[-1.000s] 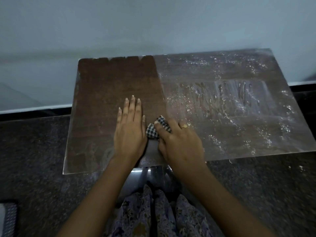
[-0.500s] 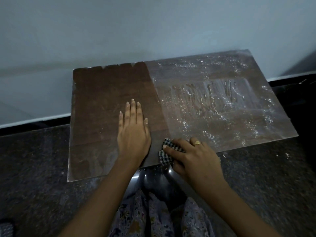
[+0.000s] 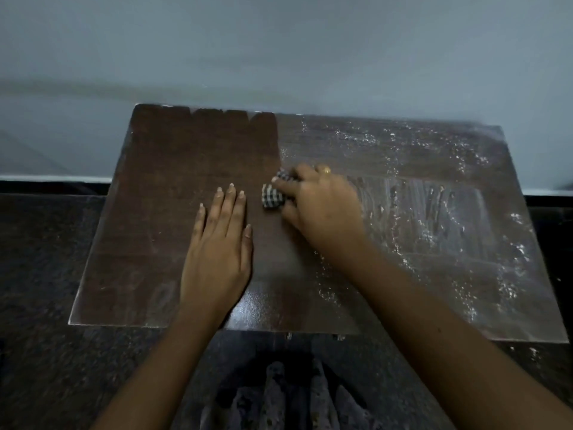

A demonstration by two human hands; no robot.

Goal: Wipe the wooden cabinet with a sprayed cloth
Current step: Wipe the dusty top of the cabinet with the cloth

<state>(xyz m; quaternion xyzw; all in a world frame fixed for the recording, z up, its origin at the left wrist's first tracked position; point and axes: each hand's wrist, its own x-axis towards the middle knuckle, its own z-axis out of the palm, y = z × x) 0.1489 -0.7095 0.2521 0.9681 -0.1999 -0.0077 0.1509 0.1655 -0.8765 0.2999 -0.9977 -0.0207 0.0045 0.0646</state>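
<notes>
Wiping hand, head view: right hand (image 3: 322, 206) near the cabinet top's centre, its fingers (image 3: 288, 186) curled round the bunched checked cloth (image 3: 273, 197), pressing it onto the wood.
Bracing hand: left hand (image 3: 217, 249) at 7 o'clock of the cloth, just beside it, laid straight and flat.
Cabinet (image 3: 186, 156): dark and clean toward 9 o'clock; white-speckled film (image 3: 434, 212) toward 3 o'clock.
Cloth handling: soft, light, probably damp; a balled grip from above should stop it unfolding.
Cabinet handling: stiff, heavy-looking; wet film may be slippery.

One wooden cabinet (image 3: 186, 181), one checked cloth (image 3: 273, 197), two hands, left hand (image 3: 217, 252) and right hand (image 3: 322, 209), one ring (image 3: 325, 169)
</notes>
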